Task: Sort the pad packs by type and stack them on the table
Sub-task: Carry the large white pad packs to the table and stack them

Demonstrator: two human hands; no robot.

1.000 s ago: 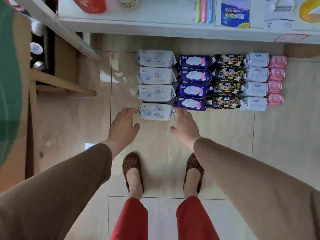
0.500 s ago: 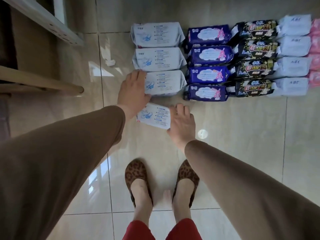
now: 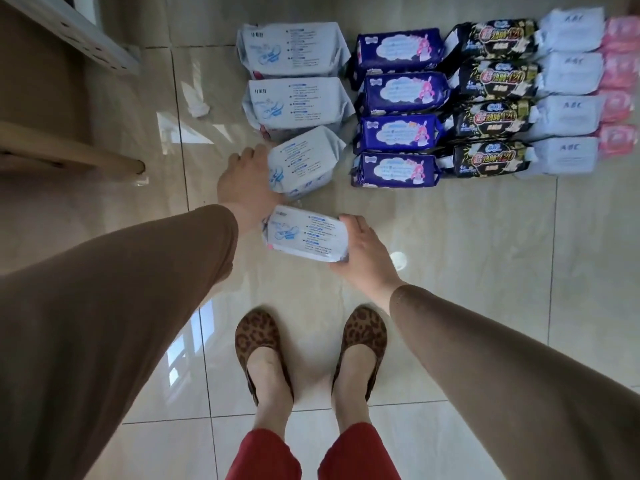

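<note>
Pad packs lie in sorted columns on the tiled floor. My right hand (image 3: 363, 252) grips the right end of a pale blue pack (image 3: 306, 239), lifted off the floor and tilted. My left hand (image 3: 244, 178) holds the left end of a second pale blue pack (image 3: 304, 161), tilted up at an angle. Two more pale blue packs (image 3: 294, 50) lie flat behind them. To the right run columns of dark blue packs (image 3: 398, 131), black packs (image 3: 495, 116), light grey-blue ABC packs (image 3: 568, 110) and pink packs (image 3: 618, 105).
My feet in leopard-print shoes (image 3: 258, 344) stand just behind the hands. A wooden rail (image 3: 69, 155) and a white shelf edge (image 3: 79, 32) lie at the left. A scrap of white paper (image 3: 199, 105) is on the floor near the pale blue packs.
My right hand has lifted the nearest pale blue pack higher and closer. My left hand has taken hold of the third pale blue pack and tilted it up off its row.
</note>
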